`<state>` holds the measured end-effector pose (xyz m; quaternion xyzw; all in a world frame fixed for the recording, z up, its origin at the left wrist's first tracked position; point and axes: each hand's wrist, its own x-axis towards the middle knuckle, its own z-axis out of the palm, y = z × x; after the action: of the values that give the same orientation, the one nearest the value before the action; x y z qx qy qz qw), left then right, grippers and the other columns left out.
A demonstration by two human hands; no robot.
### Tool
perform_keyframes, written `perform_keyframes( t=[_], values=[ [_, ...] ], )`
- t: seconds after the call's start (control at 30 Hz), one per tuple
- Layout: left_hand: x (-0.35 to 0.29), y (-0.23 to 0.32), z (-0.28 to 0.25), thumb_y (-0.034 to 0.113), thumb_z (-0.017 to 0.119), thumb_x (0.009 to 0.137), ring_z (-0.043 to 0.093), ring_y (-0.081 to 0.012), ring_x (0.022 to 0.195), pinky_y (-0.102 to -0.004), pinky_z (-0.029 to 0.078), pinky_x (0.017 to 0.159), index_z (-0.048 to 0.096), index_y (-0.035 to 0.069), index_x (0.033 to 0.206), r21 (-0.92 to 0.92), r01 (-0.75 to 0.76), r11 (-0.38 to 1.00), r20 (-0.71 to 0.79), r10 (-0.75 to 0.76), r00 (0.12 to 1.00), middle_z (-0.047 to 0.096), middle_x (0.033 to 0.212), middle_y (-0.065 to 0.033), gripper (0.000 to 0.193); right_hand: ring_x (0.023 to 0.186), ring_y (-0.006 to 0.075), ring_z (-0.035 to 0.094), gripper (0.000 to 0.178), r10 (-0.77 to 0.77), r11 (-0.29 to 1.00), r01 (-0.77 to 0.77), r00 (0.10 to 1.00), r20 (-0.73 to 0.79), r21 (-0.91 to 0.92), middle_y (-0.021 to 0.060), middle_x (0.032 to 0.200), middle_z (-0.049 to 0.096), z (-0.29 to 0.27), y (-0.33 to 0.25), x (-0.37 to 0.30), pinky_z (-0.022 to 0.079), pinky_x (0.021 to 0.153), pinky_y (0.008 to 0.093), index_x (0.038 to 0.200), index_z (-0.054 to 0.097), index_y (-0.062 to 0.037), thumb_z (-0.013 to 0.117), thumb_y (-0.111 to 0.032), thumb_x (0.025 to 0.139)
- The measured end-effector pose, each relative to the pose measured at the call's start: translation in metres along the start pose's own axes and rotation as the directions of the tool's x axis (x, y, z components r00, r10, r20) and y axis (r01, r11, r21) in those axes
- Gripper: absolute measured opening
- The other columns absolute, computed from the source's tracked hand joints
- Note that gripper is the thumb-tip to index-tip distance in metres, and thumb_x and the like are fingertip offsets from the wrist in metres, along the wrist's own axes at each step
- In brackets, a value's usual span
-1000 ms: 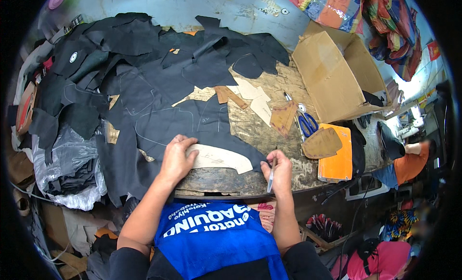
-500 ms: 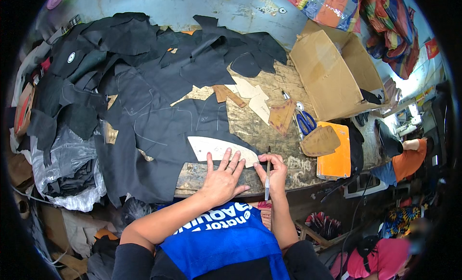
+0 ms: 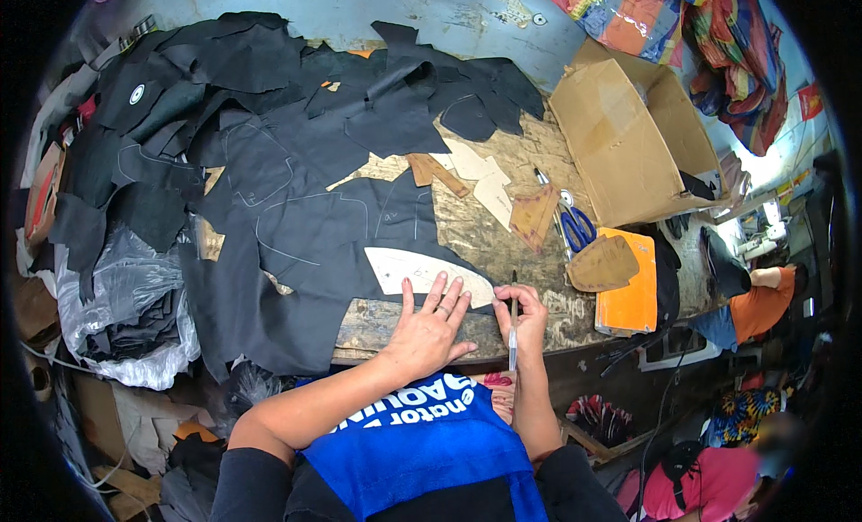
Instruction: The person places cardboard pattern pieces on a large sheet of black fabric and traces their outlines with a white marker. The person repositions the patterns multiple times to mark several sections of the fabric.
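1. Black leather sheet lies spread on the wooden worktop, with a pale curved pattern piece on its near edge.
2. Left hand is flat, fingers spread, pressing on the pattern piece.
3. Right hand grips a silver pen, tip at the pattern's right end.
4. Blue-handled scissors lie further right, near a cardboard box.

Left hand flat, right hand gripping.
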<state>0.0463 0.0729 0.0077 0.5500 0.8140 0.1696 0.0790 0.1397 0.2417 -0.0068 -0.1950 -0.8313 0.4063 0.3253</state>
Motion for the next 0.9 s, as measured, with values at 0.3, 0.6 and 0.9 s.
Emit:
perform_keyframes(
  t=[0.3,0.6,0.9],
  values=[
    [0.0,-0.001,-0.001,0.058,0.049,0.086,0.014,-0.0335,0.142,-0.0705,0.01,0.103,0.032,0.004,0.142,-0.024,0.001,1.0,-0.005,-0.001,1.0,0.025,0.15,-0.0159,0.08,0.081,0.0188,0.062,0.014,0.164,0.974,-0.164,0.986,0.016,0.157,0.0111,0.092,0.064,0.007,-0.035,0.016,0.049,0.076,0.028,0.098,0.066,0.0011,0.056,-0.003,0.09],
    [-0.003,-0.002,-0.005,0.052,0.053,0.084,0.031,-0.0348,0.134,-0.0671,0.008,0.106,0.045,0.001,0.134,-0.095,-0.014,0.995,-0.04,0.01,0.999,0.044,0.138,-0.0181,0.072,0.075,0.0112,0.059,0.015,-0.072,0.927,-0.102,0.896,0.439,0.361,0.0082,0.087,0.064,0.071,-0.076,0.037,0.047,0.065,0.0248,0.098,0.063,0.0043,0.059,-0.008,0.09],
    [-0.001,-0.008,0.013,0.051,0.051,0.084,0.032,-0.0397,0.131,-0.0601,0.018,0.106,0.043,0.002,0.133,-0.123,-0.065,0.99,-0.132,0.049,0.99,0.043,0.135,-0.0235,0.069,0.068,0.0206,0.062,0.015,-0.185,0.979,0.088,0.771,0.61,0.185,0.0136,0.078,0.066,0.086,-0.082,0.051,0.05,0.064,0.0318,0.086,0.064,0.0057,0.062,-0.009,0.084]
  ],
)
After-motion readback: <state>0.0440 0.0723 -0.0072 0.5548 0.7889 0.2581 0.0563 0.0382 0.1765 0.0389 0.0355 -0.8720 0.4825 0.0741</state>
